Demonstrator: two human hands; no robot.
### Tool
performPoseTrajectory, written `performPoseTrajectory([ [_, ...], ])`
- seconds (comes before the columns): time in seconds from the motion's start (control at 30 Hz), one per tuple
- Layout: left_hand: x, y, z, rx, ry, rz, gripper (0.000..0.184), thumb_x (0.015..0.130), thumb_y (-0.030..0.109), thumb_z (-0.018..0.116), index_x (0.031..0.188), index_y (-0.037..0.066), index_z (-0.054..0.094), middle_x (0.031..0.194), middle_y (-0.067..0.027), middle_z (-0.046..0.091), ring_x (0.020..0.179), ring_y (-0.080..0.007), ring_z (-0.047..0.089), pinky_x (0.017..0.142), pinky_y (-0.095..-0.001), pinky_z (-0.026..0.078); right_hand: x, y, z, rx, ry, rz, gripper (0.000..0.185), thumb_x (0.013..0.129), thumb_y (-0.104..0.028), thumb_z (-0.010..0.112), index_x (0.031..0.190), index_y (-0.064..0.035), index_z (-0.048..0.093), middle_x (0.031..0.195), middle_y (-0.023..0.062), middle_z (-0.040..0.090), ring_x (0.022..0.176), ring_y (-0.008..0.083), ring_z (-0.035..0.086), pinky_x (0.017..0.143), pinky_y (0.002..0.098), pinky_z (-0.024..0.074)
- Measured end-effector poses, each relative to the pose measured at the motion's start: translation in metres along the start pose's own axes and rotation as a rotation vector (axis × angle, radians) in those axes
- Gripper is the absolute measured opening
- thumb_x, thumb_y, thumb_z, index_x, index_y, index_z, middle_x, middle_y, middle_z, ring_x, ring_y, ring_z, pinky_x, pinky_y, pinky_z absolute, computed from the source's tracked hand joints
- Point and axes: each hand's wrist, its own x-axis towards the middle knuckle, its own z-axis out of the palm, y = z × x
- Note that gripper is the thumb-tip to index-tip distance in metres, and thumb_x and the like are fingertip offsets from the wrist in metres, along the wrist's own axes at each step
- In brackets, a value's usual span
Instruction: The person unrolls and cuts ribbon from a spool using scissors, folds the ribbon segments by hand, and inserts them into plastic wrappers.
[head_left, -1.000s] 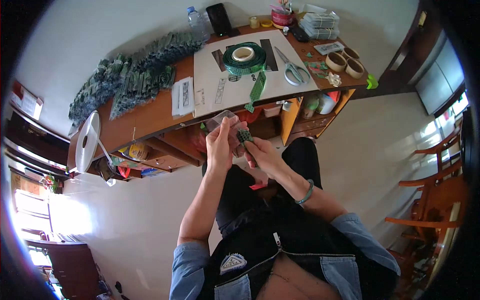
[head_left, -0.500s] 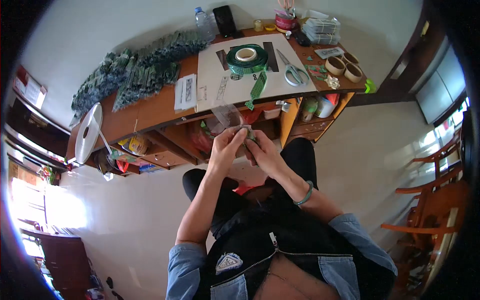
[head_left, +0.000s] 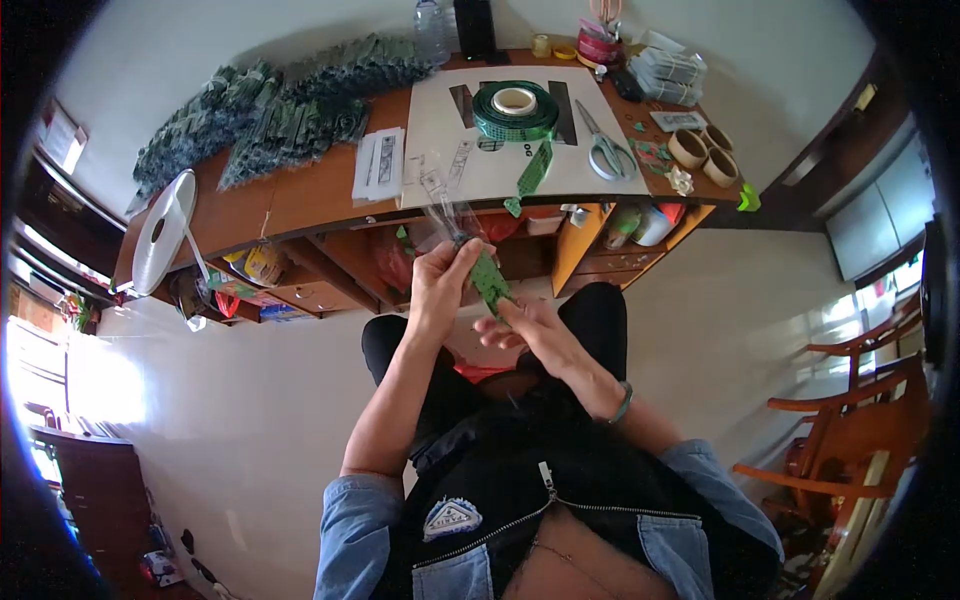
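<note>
Pinched in my left hand [head_left: 440,285] is the gathered neck of a clear plastic bag [head_left: 450,212], which spreads upward toward the desk edge. A printed green tape strip [head_left: 489,280] slants down to the right from the same pinch. My right hand [head_left: 540,335] has its thumb on the strip's lower end, with the other fingers loosely curled below; the far side of this grip is hidden. Ahead on a white board lies a roll of green tape [head_left: 515,112], its loose tail [head_left: 535,170] hanging toward the board's near edge. Scissors [head_left: 608,150] rest beside the roll.
Bundled dark-green strips [head_left: 290,125] are heaped along the desk's left side. A stack of printed plastic sleeves [head_left: 379,165] lies near a white ribbon reel [head_left: 165,235]. Cardboard cores [head_left: 688,148] sit at the right. Open shelves [head_left: 340,265] are under the desk; wooden chairs [head_left: 850,430] stand to the right.
My hands, close together before, have drawn apart, the right moving down and right. The green strip now shows stretched between them, and the clear bag stands above my left hand.
</note>
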Motion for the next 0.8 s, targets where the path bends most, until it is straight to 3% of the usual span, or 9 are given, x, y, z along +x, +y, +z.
performPoseTrajectory([
  [0.2,-0.006,-0.029,0.001,0.089,-0.033,-0.160,0.026,0.089,0.025,0.054,0.096,0.001,0.063,0.070,0.0012,0.057,0.056,-0.0051,0.048,0.049,-0.0202,0.039,0.003,0.024,-0.002,-0.109,0.161,0.006,0.030,0.095,-0.024,0.040,0.086,0.0002,0.056,0.060,0.0022,0.054,0.052,0.0095,0.052,0.048,0.0218,0.0408],
  [0.27,-0.014,-0.040,0.017,-0.233,-0.105,-0.289,0.034,0.091,0.031,0.049,0.104,0.002,0.060,0.075,-0.0005,0.057,0.059,-0.0077,0.048,0.050,-0.0229,0.040,0.007,0.028,-0.001,-0.224,0.285,-0.093,0.032,0.095,-0.024,0.040,0.079,0.0000,0.055,0.055,0.0015,0.052,0.047,0.0092,0.049,0.046,0.0219,0.0397],
  [0.4,0.005,-0.041,0.013,-0.567,0.028,-0.196,0.040,0.093,0.036,0.043,0.110,0.002,0.056,0.081,-0.0028,0.057,0.064,-0.0102,0.051,0.054,-0.0252,0.043,-0.006,0.026,-0.005,-0.208,0.153,0.026,0.032,0.094,-0.024,0.041,0.077,-0.0006,0.054,0.055,0.0010,0.050,0.045,0.0080,0.045,0.044,0.0215,0.0373],
  [0.57,0.006,-0.059,0.009,-0.430,-0.126,-0.287,0.042,0.094,0.037,0.039,0.111,0.001,0.054,0.083,-0.0042,0.058,0.069,-0.0126,0.055,0.060,-0.0265,0.046,0.015,0.045,-0.011,-0.409,0.303,-0.176,0.030,0.094,-0.023,0.042,0.077,-0.0015,0.054,0.054,0.0001,0.049,0.044,0.0074,0.044,0.044,0.0211,0.0367],
  [0.67,0.000,-0.038,0.008,-0.667,-0.227,-0.436,0.039,0.094,0.034,0.041,0.105,0.000,0.057,0.087,-0.0063,0.058,0.070,-0.0137,0.055,0.063,-0.0266,0.047,0.021,0.041,-0.005,-0.218,0.316,-0.130,0.029,0.094,-0.024,0.043,0.076,-0.0029,0.055,0.054,-0.0003,0.049,0.044,0.0074,0.044,0.043,0.0213,0.0360],
  [0.8,0.005,-0.048,0.015,-0.482,-0.050,-0.280,0.037,0.093,0.032,0.044,0.103,0.000,0.059,0.089,-0.0069,0.060,0.072,-0.0129,0.055,0.065,-0.0273,0.046,0.016,0.030,-0.005,-0.231,0.283,-0.034,0.032,0.094,-0.023,0.042,0.078,0.0017,0.056,0.062,0.0021,0.056,0.058,0.0099,0.051,0.053,0.0269,0.0409],
])
